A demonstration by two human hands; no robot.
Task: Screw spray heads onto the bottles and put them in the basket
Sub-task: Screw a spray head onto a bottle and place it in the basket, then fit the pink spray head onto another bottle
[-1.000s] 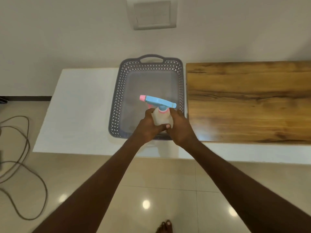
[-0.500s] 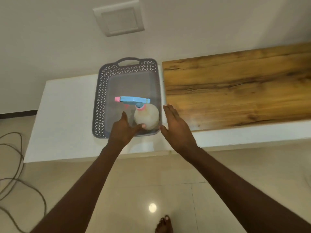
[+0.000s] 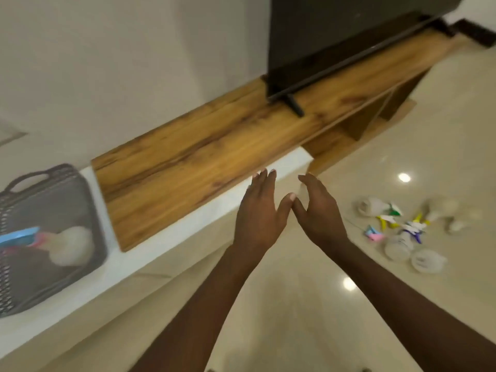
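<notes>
A grey perforated basket (image 3: 88, 208) stands at the far left on the white ledge. Inside it lies a pale bottle (image 3: 71, 245) with a blue and pink spray head (image 3: 20, 236) screwed on. My left hand (image 3: 259, 210) and my right hand (image 3: 319, 213) hang empty in mid-air over the floor, fingers straight, thumbs almost touching. On the floor to the right lies a blurred heap of several clear bottles (image 3: 426, 260) and loose spray heads (image 3: 394, 224) in green, yellow, blue and pink.
A wooden top (image 3: 214, 149) covers the white ledge (image 3: 166, 253) right of the basket. A dark flat screen (image 3: 335, 41) stands on it at the upper right. Glossy beige floor tiles (image 3: 308, 304) lie below my arms.
My left hand has let go of the bottle, which now lies in the basket. Both hands pulled away to the right, and the view swung right to show the floor heap.
</notes>
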